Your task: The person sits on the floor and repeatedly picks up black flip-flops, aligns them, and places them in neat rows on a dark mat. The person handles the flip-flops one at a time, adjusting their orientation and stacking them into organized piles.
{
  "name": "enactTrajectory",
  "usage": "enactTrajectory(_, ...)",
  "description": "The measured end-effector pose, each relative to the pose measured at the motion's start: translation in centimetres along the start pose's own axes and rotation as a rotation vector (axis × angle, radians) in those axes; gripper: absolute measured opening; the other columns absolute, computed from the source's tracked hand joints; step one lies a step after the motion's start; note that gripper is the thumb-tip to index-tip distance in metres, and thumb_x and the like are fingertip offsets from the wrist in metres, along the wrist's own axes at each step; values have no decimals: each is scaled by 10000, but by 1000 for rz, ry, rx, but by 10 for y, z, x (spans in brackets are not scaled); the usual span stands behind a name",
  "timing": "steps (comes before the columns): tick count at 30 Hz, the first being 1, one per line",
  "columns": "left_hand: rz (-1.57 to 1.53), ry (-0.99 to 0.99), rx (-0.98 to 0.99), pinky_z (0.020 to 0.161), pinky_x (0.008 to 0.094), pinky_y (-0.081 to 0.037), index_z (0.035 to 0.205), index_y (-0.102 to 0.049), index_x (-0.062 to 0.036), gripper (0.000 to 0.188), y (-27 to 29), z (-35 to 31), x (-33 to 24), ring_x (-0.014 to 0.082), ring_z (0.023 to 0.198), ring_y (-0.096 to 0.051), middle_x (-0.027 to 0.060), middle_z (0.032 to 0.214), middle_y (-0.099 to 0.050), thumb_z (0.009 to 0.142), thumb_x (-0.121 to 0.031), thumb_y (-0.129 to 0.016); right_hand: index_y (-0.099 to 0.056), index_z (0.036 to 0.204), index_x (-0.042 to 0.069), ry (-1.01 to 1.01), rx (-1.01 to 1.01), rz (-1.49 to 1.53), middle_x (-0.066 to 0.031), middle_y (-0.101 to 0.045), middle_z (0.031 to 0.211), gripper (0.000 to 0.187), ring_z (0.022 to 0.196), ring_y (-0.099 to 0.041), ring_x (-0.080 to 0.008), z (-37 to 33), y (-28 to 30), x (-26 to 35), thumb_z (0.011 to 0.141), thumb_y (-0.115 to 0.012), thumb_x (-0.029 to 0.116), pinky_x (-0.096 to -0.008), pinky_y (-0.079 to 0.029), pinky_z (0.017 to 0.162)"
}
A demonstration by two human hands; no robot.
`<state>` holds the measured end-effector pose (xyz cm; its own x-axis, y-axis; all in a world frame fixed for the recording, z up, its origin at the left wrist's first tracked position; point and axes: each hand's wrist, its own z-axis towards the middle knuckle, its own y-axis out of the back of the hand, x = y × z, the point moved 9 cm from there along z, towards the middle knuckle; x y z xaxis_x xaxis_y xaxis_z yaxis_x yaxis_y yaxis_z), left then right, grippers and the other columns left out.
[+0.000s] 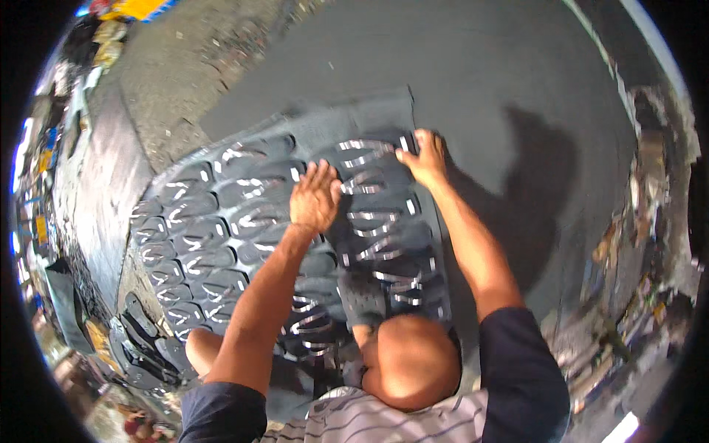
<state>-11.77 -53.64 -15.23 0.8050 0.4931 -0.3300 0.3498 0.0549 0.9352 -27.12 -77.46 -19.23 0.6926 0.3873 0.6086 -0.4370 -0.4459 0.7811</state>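
Rows of dark flip-flops (pixel 255 187) with shiny straps lie close together on a grey sheet (pixel 354 111). My left hand (pixel 315 198) rests palm down on the flip-flops in the middle, its fingers stretched forward. At the far right corner of the layout, my right hand (pixel 426 161) touches the end of a flip-flop (pixel 367 150). Its thumb and forefinger are spread apart at that end; the other fingers are partly hidden. Below my left hand, a column of flip-flops (pixel 310 321) runs toward my knees.
Dark flat sheeting (pixel 509 66) spreads beyond the layout and to the right. Loose black flip-flops (pixel 140 343) are piled at the lower left. My bent knee (pixel 413 362) is close to the near rows. Scraps and debris (pixel 613 251) line the right side.
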Motion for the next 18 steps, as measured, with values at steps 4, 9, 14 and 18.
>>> enactTrajectory(4, -133, 95, 143, 1182, 511, -311, 1414, -558, -109, 503, -7, 10, 22, 311, 1454, -388, 88, 1536, -464, 1052, -426, -410, -396, 1507, 58, 400, 48, -167, -222, -381, 1540, 632, 1404, -367, -418, -9, -8, 71, 953, -652, 224, -507, -306, 1175)
enactTrajectory(9, -368, 33, 287, 1139, 485, -381, 1425, -546, -89, 617, 23, -9, 48, 371, 1390, -462, 179, 1525, -462, 1027, -548, -438, -405, 1513, 30, 468, 271, -324, -241, -349, 1581, 603, 1478, -303, -390, -8, -46, 85, 992, -585, 275, -477, -251, 1217)
enactTrajectory(14, -88, 94, 212, 875, 525, -540, 1308, -620, -144, 485, 131, -91, 193, 417, 1054, -663, 190, 1133, -690, 983, -496, -546, -357, 1521, -38, 491, 377, -17, -241, -377, 1565, 612, 1462, -350, -353, -36, -43, 62, 1024, -550, 264, -431, -262, 1209)
enactTrajectory(18, -98, 673, -117, 955, 479, -523, 1291, -657, -144, 446, 220, -281, 387, 355, 1148, -650, 154, 1214, -692, 944, -419, -606, -308, 1549, -33, 373, 205, -239, -273, -300, 1603, 661, 1498, -277, -393, -60, -28, -28, 1065, -460, 391, -444, -200, 1235)
